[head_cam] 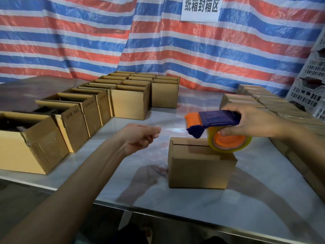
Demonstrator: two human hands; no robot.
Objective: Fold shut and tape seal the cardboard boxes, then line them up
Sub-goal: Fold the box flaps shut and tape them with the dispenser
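Note:
A small cardboard box (pixel 198 169) stands on the table in front of me with its top flaps folded shut and the seam showing. My right hand (pixel 253 120) grips a blue and orange tape dispenser (pixel 218 118) with a roll of clear tape (pixel 228 141), held just above the box's far right corner. My left hand (pixel 140 136) pinches the free end of the clear tape (pixel 172 129), stretched out to the left of the dispenser, above the table.
Rows of open-topped cardboard boxes (pixel 130 101) run along the left and back of the white table (pixel 175 205). Closed boxes (pixel 263 101) are lined up at the right, beside grey plastic crates (pixel 309 90). A striped tarp hangs behind.

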